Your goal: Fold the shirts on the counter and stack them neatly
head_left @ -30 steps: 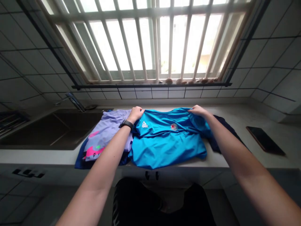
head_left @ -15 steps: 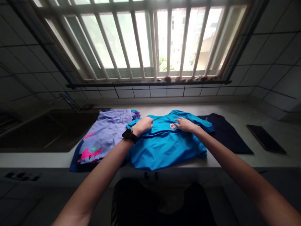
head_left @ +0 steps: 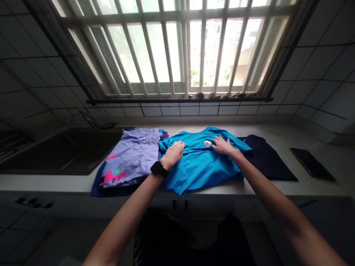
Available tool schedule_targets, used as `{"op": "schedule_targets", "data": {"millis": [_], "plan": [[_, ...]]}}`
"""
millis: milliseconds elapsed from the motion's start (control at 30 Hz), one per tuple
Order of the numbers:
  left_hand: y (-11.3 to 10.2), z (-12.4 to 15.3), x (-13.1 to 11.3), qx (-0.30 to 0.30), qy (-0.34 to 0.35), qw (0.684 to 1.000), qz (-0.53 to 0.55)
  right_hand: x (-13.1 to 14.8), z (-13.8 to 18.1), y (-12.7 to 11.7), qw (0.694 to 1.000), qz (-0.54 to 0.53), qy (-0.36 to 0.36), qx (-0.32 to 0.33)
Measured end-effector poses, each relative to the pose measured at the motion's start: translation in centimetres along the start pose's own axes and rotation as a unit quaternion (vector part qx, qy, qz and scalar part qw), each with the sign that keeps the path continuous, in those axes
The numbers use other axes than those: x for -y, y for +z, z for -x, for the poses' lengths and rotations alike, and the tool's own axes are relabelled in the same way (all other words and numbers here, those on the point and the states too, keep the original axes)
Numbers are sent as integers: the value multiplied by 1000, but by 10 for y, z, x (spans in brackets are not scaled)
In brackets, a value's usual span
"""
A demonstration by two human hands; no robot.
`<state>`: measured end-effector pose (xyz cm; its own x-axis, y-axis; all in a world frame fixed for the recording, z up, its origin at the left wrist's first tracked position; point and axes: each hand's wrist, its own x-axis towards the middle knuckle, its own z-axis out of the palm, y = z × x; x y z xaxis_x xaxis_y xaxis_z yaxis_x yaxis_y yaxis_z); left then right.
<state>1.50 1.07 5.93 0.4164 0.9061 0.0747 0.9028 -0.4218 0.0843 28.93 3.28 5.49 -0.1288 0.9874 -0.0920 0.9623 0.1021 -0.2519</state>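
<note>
1. A bright blue T-shirt (head_left: 202,171) lies on the white countertop (head_left: 273,130), between a printed lavender garment (head_left: 140,153) and a navy garment (head_left: 266,159).
2. The left hand (head_left: 173,153) is on the shirt's upper front, fingers drawn close together; whether they pinch fabric, I cannot tell.
3. The right hand (head_left: 222,145) rests just beside the red-and-white badge (head_left: 208,143), fingers spread.

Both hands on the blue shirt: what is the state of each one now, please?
Left hand: fingers curled on the blue shirt; cannot tell if they grip it.
Right hand: open, fingers spread on the shirt, not gripping it.
</note>
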Motion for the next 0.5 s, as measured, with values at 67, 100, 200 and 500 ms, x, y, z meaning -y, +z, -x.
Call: {"op": "schedule_targets", "data": {"millis": [67, 100, 200, 500], "plan": [[-3, 30, -1, 6, 36, 999, 38, 2, 42, 1, 995, -43, -82, -36], [-3, 44, 0, 31, 57, 996, 57, 0, 66, 3, 986, -80, -139, -50], [4, 70, 5, 73, 114, 987, 83, -15, 134, 15, 978, -139, -143, -55], [32, 34, -7, 4, 58, 998, 15, -55, 151, 64, 966, -98, 125, -203]]}}
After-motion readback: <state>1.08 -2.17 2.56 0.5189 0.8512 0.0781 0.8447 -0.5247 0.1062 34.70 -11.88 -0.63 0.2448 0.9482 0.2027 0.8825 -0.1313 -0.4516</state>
